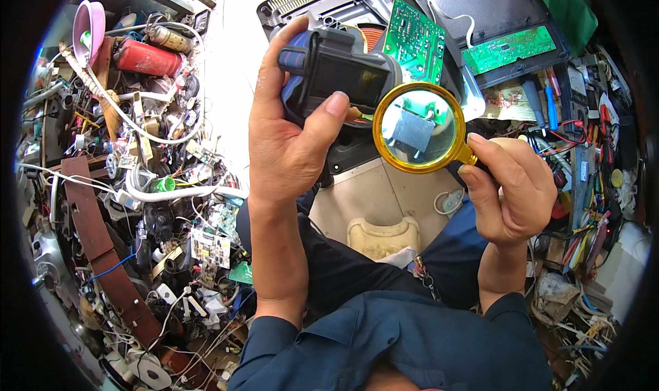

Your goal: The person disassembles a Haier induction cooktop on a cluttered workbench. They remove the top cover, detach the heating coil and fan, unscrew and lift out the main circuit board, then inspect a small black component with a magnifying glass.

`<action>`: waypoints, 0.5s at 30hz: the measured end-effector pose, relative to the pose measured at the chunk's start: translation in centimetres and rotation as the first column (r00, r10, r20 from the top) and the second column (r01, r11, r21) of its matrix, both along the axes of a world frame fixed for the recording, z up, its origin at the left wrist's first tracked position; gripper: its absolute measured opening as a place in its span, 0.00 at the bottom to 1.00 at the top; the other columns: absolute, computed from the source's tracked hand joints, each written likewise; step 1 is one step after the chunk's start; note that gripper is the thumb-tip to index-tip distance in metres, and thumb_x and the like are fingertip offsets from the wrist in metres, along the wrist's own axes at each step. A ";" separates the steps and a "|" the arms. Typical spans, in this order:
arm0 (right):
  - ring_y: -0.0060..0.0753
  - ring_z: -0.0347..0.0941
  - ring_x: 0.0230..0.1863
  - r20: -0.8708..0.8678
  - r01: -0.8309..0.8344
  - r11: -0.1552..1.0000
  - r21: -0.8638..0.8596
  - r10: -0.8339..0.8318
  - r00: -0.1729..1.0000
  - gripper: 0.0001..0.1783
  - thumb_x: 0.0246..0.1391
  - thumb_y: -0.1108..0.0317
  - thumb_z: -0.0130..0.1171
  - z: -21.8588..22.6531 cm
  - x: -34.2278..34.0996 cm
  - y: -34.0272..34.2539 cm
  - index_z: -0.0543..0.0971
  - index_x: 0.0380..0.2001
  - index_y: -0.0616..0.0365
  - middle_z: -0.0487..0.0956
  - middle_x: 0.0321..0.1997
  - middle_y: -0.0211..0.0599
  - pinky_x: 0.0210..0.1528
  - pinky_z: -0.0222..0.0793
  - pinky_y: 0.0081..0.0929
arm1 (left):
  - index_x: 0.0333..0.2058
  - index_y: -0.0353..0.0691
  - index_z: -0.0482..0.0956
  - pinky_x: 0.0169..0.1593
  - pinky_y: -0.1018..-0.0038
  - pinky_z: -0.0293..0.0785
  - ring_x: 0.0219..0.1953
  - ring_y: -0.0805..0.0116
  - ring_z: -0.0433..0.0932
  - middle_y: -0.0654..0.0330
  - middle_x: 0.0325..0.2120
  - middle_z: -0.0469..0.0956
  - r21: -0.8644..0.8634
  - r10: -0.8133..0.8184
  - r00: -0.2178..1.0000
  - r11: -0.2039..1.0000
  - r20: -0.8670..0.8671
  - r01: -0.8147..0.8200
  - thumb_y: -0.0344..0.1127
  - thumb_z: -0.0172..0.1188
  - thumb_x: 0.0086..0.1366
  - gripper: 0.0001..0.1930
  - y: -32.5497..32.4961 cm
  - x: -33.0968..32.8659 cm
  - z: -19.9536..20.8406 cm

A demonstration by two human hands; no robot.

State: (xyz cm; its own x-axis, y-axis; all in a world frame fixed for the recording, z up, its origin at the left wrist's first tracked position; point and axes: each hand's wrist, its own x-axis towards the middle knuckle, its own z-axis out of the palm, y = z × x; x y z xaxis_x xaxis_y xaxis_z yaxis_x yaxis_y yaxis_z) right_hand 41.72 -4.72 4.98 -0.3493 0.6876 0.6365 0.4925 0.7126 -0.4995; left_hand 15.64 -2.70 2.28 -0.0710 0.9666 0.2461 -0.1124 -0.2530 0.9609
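Left fingers point(270, 58) clasp a dark device point(343, 74) between them; right fingers point(495, 156) pinch a magnifier point(419, 127).

from over here: dark blue shirt point(439, 326), kinda creased at the chest, short sleeves point(511, 319) leaving forearms and hands point(518, 195) bare, navy trousers point(343, 257), and what looks like a metal key ring point(427, 279) dangling by the waist.

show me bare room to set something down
Pale floor tiles show bare between the black casing above and the cream plastic piece below. The white strip beside the left hand is too glared to judge. Crowded: parts heap at left, tools at right.
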 end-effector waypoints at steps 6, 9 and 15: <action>0.40 0.80 0.26 -0.009 -0.014 1.000 -0.015 0.013 1.000 0.20 0.47 0.73 0.76 0.3 -0.4 0.0 0.86 0.45 0.67 0.83 0.30 0.45 0.28 0.76 0.30 | 0.73 0.35 0.56 0.47 0.72 0.87 0.47 0.69 0.84 0.53 0.52 0.79 0.021 -0.010 1.000 1.000 -0.022 0.010 0.26 0.63 0.68 0.37 0.1 -0.1 0.4; 0.39 0.80 0.27 0.000 0.005 1.000 -0.019 -0.005 1.000 0.20 0.47 0.73 0.76 0.0 -0.5 -0.1 0.86 0.45 0.66 0.83 0.31 0.44 0.29 0.76 0.30 | 0.73 0.36 0.58 0.50 0.72 0.84 0.49 0.69 0.83 0.53 0.52 0.78 0.019 0.024 0.999 1.000 -0.044 -0.024 0.27 0.62 0.69 0.37 0.1 0.1 0.1; 0.39 0.80 0.28 0.014 0.039 0.999 -0.017 -0.038 0.999 0.20 0.48 0.71 0.77 -0.1 -0.7 -0.4 0.87 0.45 0.65 0.84 0.32 0.45 0.30 0.75 0.29 | 0.72 0.34 0.63 0.59 0.73 0.75 0.53 0.69 0.80 0.54 0.55 0.78 0.128 0.030 0.999 0.991 -0.040 -0.025 0.28 0.63 0.67 0.35 0.2 0.0 -0.5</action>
State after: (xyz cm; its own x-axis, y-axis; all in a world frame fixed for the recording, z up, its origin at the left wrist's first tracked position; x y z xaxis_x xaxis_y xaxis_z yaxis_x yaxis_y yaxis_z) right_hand 41.07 -5.08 4.83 -0.3311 0.7117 0.6195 0.5263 0.6842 -0.5048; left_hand 15.66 -2.50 1.82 -0.0845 0.9251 0.3703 -0.0639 -0.3759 0.9245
